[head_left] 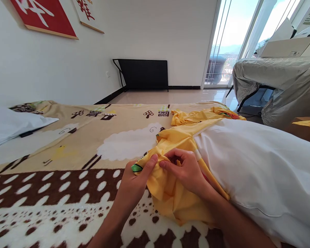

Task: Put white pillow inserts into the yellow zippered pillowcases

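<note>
A yellow pillowcase (181,203) lies bunched around the end of a plump white pillow (253,162) on the right side of the bed. Its cloth is gathered in folds, and a green printed patch shows at one corner. My left hand (142,172) grips that corner between thumb and fingers. Close beside it, my right hand (183,167) pinches a fold of the same yellow cloth, fingers curled. The pillow's near end is inside the cloth, while most of its white body is uncovered. What lies under the folds is hidden.
A patterned blanket (82,141) covers the bed. Another white pillow (12,124) lies at the far left. Beyond the bed stand a black folded panel (144,74) and a plastic-covered table (276,72) bearing a box (286,47). A glass door (224,44) is at the back right.
</note>
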Demonstrator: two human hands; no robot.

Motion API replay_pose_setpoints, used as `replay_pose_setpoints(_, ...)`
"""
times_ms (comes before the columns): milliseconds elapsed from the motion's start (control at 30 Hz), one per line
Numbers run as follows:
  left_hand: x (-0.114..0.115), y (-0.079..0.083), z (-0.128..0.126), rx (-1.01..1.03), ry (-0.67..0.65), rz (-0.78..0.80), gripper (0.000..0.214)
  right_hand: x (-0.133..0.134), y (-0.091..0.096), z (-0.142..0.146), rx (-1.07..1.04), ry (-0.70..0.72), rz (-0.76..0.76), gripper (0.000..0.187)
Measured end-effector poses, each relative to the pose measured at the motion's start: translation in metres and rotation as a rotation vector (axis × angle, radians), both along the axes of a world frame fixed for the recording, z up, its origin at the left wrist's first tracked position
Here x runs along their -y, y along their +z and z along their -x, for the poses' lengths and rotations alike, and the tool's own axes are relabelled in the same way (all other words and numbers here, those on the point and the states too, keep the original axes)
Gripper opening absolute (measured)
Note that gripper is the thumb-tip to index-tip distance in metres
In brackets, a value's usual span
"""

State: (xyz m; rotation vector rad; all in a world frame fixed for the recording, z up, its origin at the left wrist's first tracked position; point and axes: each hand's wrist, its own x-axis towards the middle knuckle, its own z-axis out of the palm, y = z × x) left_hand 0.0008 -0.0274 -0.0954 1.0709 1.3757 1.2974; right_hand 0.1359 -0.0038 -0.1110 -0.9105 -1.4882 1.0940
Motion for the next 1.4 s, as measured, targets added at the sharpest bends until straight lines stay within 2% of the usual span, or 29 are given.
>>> replay_pose_setpoints(167,0.000,-0.002,0.003,-0.367,0.038,-0.256,0.039,0.002,-0.001,0.001,0.111,-0.047,-0.079,0.016)
replay_pose_setpoints(233,0.002,-0.001,0.004,-0.427,0.064,-0.366,0.033,0.003,-0.002,0.000,0.166,-0.082,-0.127,0.015)
replay_pose_setpoints(300,0.002,0.000,0.008,-0.315,0.009,-0.419,0.030,0.003,-0.003,-0.001,0.198,-0.114,-0.155,0.015)
replay_pose_setpoints(333,0.001,0.001,0.010,-0.196,-0.059,-0.414,0.036,0.003,-0.002,-0.002,0.204,-0.131,-0.161,0.015)
replay_pose_setpoints(400,-0.002,0.002,0.018,0.069,-0.217,-0.350,0.053,0.003,-0.001,-0.002,0.193,-0.166,-0.158,0.015)
replay_pose_setpoints(467,-0.007,0.002,0.024,0.198,-0.291,-0.276,0.053,0.003,0.000,-0.002,0.160,-0.192,-0.143,0.015)
replay_pose_setpoints(567,-0.011,-0.001,0.027,0.082,-0.300,-0.246,0.027,0.004,0.002,-0.002,0.126,-0.206,-0.127,0.016)
replay_pose_setpoints(733,-0.011,-0.008,0.021,-0.084,-0.422,-0.332,0.018,0.004,0.001,-0.002,0.114,-0.209,-0.121,0.016)
replay_pose_setpoints(867,-0.012,-0.009,0.019,-0.113,-0.389,-0.358,0.019,0.003,0.001,-0.002,0.094,-0.170,-0.103,0.016)
replay_pose_setpoints(1033,-0.016,-0.010,0.016,-0.039,-0.338,-0.413,0.015,0.002,0.002,-0.003,0.071,-0.114,-0.117,0.014)
replay_pose_setpoints(1200,-0.017,-0.013,0.012,-0.125,-0.211,-0.451,0.016,0.002,0.003,-0.004,0.075,-0.111,-0.138,0.015)
replay_pose_setpoints(1333,-0.010,-0.010,0.009,-0.225,0.001,-0.507,0.017,0.003,0.002,-0.003,0.067,-0.140,-0.130,0.015)
replay_pose_setpoints(1400,-0.007,-0.009,0.007,-0.237,0.006,-0.546,0.012,0.004,0.002,-0.002,0.074,-0.160,-0.132,0.014)
